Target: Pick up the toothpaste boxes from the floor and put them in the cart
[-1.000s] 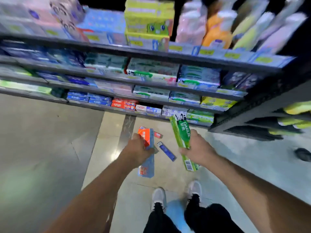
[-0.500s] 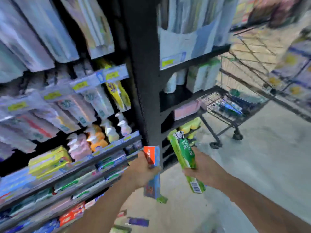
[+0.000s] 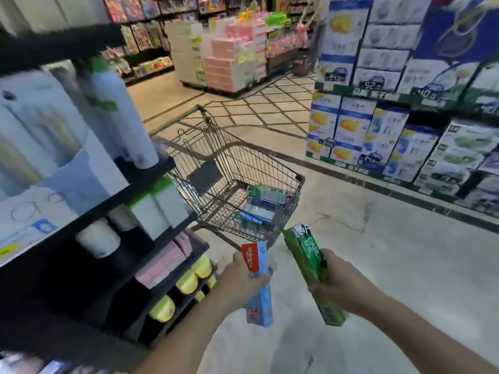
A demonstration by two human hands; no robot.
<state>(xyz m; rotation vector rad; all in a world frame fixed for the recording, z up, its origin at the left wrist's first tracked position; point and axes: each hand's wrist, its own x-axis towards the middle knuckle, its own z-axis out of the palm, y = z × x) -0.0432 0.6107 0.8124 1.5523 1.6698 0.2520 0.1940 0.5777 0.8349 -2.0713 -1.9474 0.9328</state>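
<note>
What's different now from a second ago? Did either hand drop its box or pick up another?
The view has swung from the floor by the toothpaste shelves round to the cart, which now stands just ahead of the hands with boxes already inside. Nothing was let go or newly taken: the left hand still grips the red and blue box, the right hand the green box.

Shelf goods (image 3: 54,136) at left are blurred; cart (image 3: 270,160) boxes' print unreadable.

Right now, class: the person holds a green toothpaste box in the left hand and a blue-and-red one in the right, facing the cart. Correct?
Not quite: the hands are swapped. The head view shows the left hand gripping the blue-and-red box and the right hand the green box, facing the cart.
</note>
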